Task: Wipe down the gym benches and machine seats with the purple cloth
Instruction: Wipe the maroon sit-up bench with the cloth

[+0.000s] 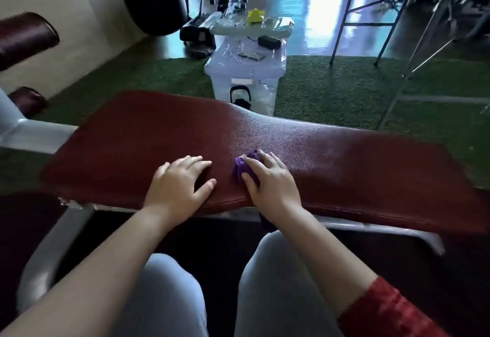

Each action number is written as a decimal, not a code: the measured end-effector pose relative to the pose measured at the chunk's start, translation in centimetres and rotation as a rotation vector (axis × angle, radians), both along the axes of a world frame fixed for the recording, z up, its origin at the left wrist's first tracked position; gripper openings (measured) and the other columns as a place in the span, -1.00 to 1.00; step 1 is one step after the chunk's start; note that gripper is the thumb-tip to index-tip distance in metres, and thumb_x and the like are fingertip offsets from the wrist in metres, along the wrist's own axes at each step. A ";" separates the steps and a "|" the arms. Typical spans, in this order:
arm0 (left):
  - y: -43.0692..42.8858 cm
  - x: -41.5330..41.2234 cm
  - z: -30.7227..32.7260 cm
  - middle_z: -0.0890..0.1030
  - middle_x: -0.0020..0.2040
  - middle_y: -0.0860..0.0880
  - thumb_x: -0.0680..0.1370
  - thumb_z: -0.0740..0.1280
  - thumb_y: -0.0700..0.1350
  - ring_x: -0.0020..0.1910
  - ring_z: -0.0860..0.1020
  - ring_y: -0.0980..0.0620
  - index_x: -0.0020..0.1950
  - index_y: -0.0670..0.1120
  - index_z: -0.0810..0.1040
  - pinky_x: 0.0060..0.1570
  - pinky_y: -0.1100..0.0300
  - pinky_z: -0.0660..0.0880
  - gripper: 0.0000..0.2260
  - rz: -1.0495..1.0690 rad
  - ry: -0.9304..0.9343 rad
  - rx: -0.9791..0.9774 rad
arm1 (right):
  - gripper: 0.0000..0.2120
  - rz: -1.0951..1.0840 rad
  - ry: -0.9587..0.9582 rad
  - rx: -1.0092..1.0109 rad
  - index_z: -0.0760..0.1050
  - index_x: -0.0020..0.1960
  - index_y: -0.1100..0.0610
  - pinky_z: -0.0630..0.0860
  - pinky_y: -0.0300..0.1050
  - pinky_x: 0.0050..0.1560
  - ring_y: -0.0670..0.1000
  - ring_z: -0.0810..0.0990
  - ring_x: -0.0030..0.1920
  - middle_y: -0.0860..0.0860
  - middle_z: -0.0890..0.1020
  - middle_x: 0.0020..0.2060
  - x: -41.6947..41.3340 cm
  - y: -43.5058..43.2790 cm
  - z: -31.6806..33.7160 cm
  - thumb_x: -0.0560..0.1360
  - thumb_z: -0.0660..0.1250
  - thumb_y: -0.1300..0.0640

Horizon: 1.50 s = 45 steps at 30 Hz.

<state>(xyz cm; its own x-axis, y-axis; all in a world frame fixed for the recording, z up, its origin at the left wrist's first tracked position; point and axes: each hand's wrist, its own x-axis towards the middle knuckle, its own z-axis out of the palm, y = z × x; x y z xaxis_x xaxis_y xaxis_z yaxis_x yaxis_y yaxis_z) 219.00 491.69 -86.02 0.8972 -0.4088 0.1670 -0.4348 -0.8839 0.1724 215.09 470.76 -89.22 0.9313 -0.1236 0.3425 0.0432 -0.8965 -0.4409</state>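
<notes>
While the spread-fingered right hand (273, 185) presses the purple cloth (245, 167) onto the bench pad (358, 156), the left hand (177, 185) rests flat at its nine o'clock; wiping seems midway.

The bench (344, 156) spans mid-frame. On it, the left hand (177, 185) lies just left of the right hand (273, 180), which rests on the cloth (242, 167). Behind the bench, upper centre, stands a storage bin (246, 71).
</notes>
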 end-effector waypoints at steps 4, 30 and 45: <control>0.5 -0.1 -0.5 0.29 0.48 0.15 0.46 -0.08 0.38 0.50 0.15 0.10 0.43 0.23 0.31 0.46 -0.09 -0.02 -0.40 0.009 0.033 0.010 | -0.62 0.111 -0.029 -0.008 0.48 0.29 -0.08 0.20 -0.15 0.43 0.09 0.39 0.35 0.04 0.49 0.31 -1.5 -2.3 0.0 0.50 0.24 -0.11; 16.7 2.7 1.6 0.44 0.40 0.01 0.60 0.14 0.11 0.42 0.34 -0.02 0.39 0.04 0.42 0.41 -0.19 0.11 -0.61 0.412 -0.102 -0.086 | -0.61 0.155 0.047 -0.101 0.43 0.32 0.06 0.18 0.07 0.42 0.21 0.30 0.38 0.15 0.41 0.35 6.8 19.6 2.7 0.57 0.13 -0.06; 16.6 4.7 2.7 0.39 0.44 0.03 0.59 0.17 0.14 0.45 0.28 0.02 0.40 0.07 0.41 0.42 -0.17 0.07 -0.60 0.384 -0.071 -0.176 | -0.65 0.118 0.170 -0.024 0.49 0.27 -0.08 0.20 0.12 0.41 0.07 0.29 0.39 0.00 0.42 0.35 15.9 15.0 3.6 0.50 0.27 -0.08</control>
